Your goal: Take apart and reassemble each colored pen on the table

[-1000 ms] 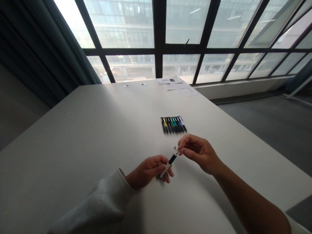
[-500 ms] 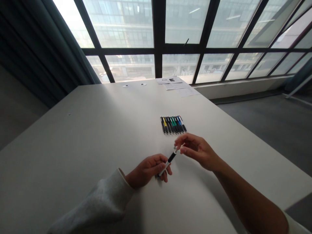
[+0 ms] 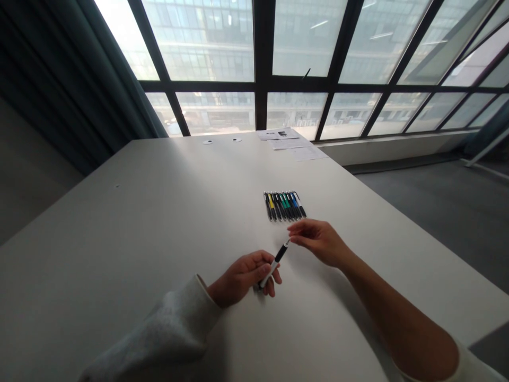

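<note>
A white ballpoint pen [image 3: 271, 271] with a black grip slants up to the right, its tip end uppermost. My left hand [image 3: 247, 276] is closed round its white barrel, thumb on top and fingers beneath. At the upper end, my right hand [image 3: 316, 240] has thumb and forefinger pinched at the small silver tip [image 3: 287, 242]; the fingertips partly hide it. Just beyond the right hand lies a neat row of pens [image 3: 284, 206] in black, yellow, green, blue and white, side by side on the white table [image 3: 178, 228].
Paper sheets [image 3: 292, 140] lie at the table's far right corner. Two small round white pieces [image 3: 237, 140] with dark centres sit near the far edge. A dark curtain [image 3: 99, 79] hangs at the left, and windows [image 3: 214, 111] stand behind the table.
The thumb and fingers of my right hand have come together at the pen's tip from a looser, more spread pose. My left hand keeps its hold. The view has shifted slightly.
</note>
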`<state>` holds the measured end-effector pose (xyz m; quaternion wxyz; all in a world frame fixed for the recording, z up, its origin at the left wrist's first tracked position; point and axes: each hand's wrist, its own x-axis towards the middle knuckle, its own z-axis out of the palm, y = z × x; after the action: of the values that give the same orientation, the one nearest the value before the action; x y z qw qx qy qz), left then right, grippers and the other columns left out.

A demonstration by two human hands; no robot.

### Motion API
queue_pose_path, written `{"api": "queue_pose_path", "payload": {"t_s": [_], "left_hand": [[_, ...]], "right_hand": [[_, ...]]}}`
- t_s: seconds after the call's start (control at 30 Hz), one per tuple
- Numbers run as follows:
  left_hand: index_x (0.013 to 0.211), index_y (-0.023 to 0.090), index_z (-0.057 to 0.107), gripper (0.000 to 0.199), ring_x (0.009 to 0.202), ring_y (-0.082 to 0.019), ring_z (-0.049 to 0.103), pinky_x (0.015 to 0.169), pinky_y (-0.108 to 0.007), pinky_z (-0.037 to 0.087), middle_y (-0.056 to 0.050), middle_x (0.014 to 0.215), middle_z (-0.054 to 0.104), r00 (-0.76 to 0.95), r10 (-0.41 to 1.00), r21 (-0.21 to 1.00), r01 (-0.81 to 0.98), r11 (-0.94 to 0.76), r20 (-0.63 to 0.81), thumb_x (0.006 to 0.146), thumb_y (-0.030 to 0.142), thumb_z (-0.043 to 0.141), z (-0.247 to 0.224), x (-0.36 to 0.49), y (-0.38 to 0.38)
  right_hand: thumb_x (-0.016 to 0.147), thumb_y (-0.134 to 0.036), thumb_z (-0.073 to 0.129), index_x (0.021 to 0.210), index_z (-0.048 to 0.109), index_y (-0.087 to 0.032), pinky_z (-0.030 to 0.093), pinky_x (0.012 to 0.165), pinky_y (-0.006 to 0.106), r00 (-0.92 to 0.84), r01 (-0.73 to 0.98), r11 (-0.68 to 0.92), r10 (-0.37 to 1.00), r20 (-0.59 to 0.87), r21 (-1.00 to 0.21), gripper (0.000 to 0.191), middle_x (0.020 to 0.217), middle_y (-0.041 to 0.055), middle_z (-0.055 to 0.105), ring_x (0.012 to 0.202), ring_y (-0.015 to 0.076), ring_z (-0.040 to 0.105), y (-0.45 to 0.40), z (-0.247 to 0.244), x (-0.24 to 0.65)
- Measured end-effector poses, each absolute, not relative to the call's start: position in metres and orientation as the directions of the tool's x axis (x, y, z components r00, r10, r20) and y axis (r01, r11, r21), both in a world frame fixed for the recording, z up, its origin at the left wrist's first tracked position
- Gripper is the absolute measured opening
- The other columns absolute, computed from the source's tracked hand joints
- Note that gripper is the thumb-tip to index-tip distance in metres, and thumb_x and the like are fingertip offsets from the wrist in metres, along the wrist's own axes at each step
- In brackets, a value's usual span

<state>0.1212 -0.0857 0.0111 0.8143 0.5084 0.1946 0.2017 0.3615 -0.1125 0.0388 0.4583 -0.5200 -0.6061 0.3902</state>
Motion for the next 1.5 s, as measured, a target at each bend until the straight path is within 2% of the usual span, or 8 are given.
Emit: {"api": "queue_pose_path", "payload": {"t_s": [0.07, 0.13, 0.23, 0.4, 0.77, 0.87, 1.2, 1.5], "left_hand": [[0.094, 0.014, 0.055, 0.034, 0.059, -0.012, 0.066, 0.058, -0.023, 0.050, -0.005, 0.083, 0.069, 0.840, 0.529, 0.906, -0.126, 0.405, -0.120, 0.087, 0.044, 0.069, 0.011, 0.121, -0.086], [0.094, 0.015, 0.054, 0.033, 0.059, -0.012, 0.066, 0.057, -0.023, 0.049, -0.005, 0.082, 0.069, 0.838, 0.532, 0.906, -0.124, 0.404, -0.122, 0.087, 0.044, 0.069, 0.011, 0.122, -0.086], [0.095, 0.014, 0.054, 0.033, 0.059, -0.012, 0.066, 0.056, -0.023, 0.048, -0.005, 0.083, 0.069, 0.838, 0.532, 0.912, -0.117, 0.393, -0.122, 0.087, 0.043, 0.068, 0.011, 0.122, -0.085], [0.095, 0.014, 0.055, 0.033, 0.059, -0.012, 0.066, 0.055, -0.022, 0.047, -0.006, 0.083, 0.069, 0.839, 0.526, 0.922, -0.085, 0.378, -0.138, 0.088, 0.044, 0.067, 0.012, 0.122, -0.085], [0.095, 0.014, 0.056, 0.032, 0.058, -0.012, 0.066, 0.053, -0.021, 0.046, -0.006, 0.085, 0.070, 0.838, 0.525, 0.930, -0.061, 0.361, -0.149, 0.089, 0.044, 0.066, 0.012, 0.121, -0.085], [0.094, 0.014, 0.056, 0.032, 0.058, -0.012, 0.066, 0.052, -0.021, 0.045, -0.006, 0.084, 0.070, 0.835, 0.528, 0.928, -0.061, 0.367, -0.153, 0.088, 0.043, 0.066, 0.014, 0.122, -0.086], [0.100, 0.014, 0.059, 0.032, 0.054, -0.010, 0.064, 0.047, -0.019, 0.041, -0.007, 0.088, 0.070, 0.846, 0.502, 0.953, 0.023, 0.302, -0.179, 0.093, 0.044, 0.058, 0.007, 0.118, -0.084], [0.098, 0.013, 0.061, 0.033, 0.049, -0.008, 0.057, 0.045, -0.019, 0.037, -0.006, 0.083, 0.069, 0.852, 0.487, 0.953, 0.042, 0.300, -0.191, 0.092, 0.045, 0.059, 0.009, 0.118, -0.082]], "right_hand": [[0.075, -0.026, 0.082, 0.098, 0.072, -0.019, 0.058, 0.079, 0.033, 0.007, 0.048, 0.147, 0.989, 0.148, -0.988, 0.026, 0.091, 0.0050, 0.075, 0.084, 0.0178, 0.070, -0.118, 0.051, 0.363], [0.074, -0.022, 0.083, 0.098, 0.073, -0.021, 0.059, 0.080, 0.032, 0.012, -0.074, 0.172, 0.985, 0.171, -0.982, 0.027, 0.092, 0.0044, 0.076, 0.086, 0.0172, 0.071, -0.124, 0.059, 0.362], [0.074, -0.018, 0.083, 0.100, 0.074, -0.022, 0.060, 0.083, 0.032, -0.005, -0.146, 0.185, 0.982, 0.188, -0.972, 0.027, 0.094, 0.0046, 0.077, 0.089, 0.0175, 0.072, -0.128, 0.062, 0.357], [0.076, -0.019, 0.082, 0.102, 0.074, -0.022, 0.060, 0.086, 0.036, 0.000, -0.169, 0.175, 0.984, 0.177, -0.970, 0.027, 0.097, 0.0057, 0.077, 0.093, 0.0195, 0.073, -0.129, 0.061, 0.353], [0.076, -0.021, 0.082, 0.097, 0.074, -0.019, 0.061, 0.084, 0.034, -0.103, -0.147, 0.116, 0.986, 0.132, -0.982, 0.022, 0.095, 0.0063, 0.078, 0.090, 0.0179, 0.073, -0.132, 0.064, 0.349], [0.078, -0.024, 0.080, 0.098, 0.074, -0.018, 0.061, 0.085, 0.037, -0.133, -0.122, 0.102, 0.984, 0.118, -0.987, 0.022, 0.095, 0.0069, 0.077, 0.090, 0.0186, 0.073, -0.132, 0.063, 0.350], [0.081, -0.030, 0.077, 0.090, 0.073, -0.017, 0.056, 0.077, 0.032, -0.173, 0.216, 0.245, 0.962, 0.210, -0.945, 0.016, 0.087, 0.0060, 0.074, 0.082, 0.0178, 0.068, -0.130, 0.067, 0.354], [0.081, -0.033, 0.078, 0.091, 0.075, -0.017, 0.058, 0.074, 0.032, -0.245, 0.260, 0.278, 0.945, 0.216, -0.925, 0.019, 0.085, 0.0068, 0.076, 0.078, 0.0190, 0.071, -0.132, 0.072, 0.360]]}}
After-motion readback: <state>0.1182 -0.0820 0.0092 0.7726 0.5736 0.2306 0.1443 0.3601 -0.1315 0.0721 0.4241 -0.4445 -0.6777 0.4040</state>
